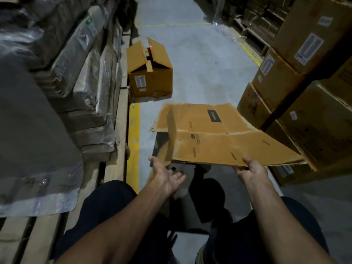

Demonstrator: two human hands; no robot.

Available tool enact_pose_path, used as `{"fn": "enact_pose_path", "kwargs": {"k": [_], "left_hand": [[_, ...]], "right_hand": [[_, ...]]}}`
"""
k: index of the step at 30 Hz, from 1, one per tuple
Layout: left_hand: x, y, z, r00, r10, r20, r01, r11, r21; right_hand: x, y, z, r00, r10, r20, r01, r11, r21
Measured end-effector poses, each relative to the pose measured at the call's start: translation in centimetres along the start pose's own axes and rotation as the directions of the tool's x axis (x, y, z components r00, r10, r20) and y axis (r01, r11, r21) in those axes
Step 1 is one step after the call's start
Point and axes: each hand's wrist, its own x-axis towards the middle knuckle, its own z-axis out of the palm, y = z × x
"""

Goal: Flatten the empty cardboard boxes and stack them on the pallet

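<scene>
A flattened brown cardboard box hangs over the aisle floor in front of me. My right hand pinches its near edge, thumb on top. My left hand is below the box's near left corner with its palm up and fingers spread, touching nothing that I can make out. Farther along the aisle an unflattened brown box stands on the floor with its top flaps up. At the left a wooden pallet carries a pile of flat cardboard sheets, partly under plastic wrap.
Stacked full cartons line the right side of the aisle. A yellow floor line runs along the pallet's edge. Grey concrete floor stretches ahead between the two sides. My legs are at the bottom of the view.
</scene>
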Motion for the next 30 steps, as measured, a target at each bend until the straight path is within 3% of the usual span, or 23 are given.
{"fn": "enact_pose_path", "kwargs": {"k": [4,11,13,17,19,22,27,30], "left_hand": [[1.1,2.5,-0.6,0.993,0.112,-0.048,-0.118,0.980,-0.158],[2.6,8.5,-1.8,0.966,0.258,0.032,-0.250,0.955,-0.158],[3.0,10.3,-1.9,0.960,0.274,0.066,-0.268,0.960,-0.081],[4.0,14.4,-1.0,0.975,0.171,0.144,-0.206,0.937,0.282],[5.5,16.6,0.4,0.988,0.132,0.083,-0.156,0.832,0.532],[7.5,18.3,3.4,0.989,0.138,0.044,-0.114,0.560,0.820],[11.0,18.8,7.7,0.990,0.130,-0.048,0.024,0.177,0.984],[11.8,18.7,8.7,0.983,0.177,-0.043,0.022,0.119,0.993]], "right_hand": [[-0.6,0.0,-0.4,1.000,0.009,-0.004,-0.009,1.000,-0.015],[-1.3,0.7,-1.0,1.000,-0.012,0.014,0.013,1.000,-0.027],[-1.1,0.8,-1.0,1.000,-0.019,0.022,0.019,1.000,-0.020],[-0.4,1.4,-1.8,0.999,-0.002,0.037,0.002,1.000,-0.009],[0.0,1.7,-2.1,0.998,0.002,0.059,-0.002,1.000,0.003],[0.5,1.6,-1.8,0.997,0.016,0.079,-0.017,1.000,0.009],[1.1,1.1,0.4,0.993,0.015,0.113,-0.016,1.000,0.001],[1.0,0.2,1.7,0.997,0.004,0.080,-0.001,0.999,-0.039]]}}
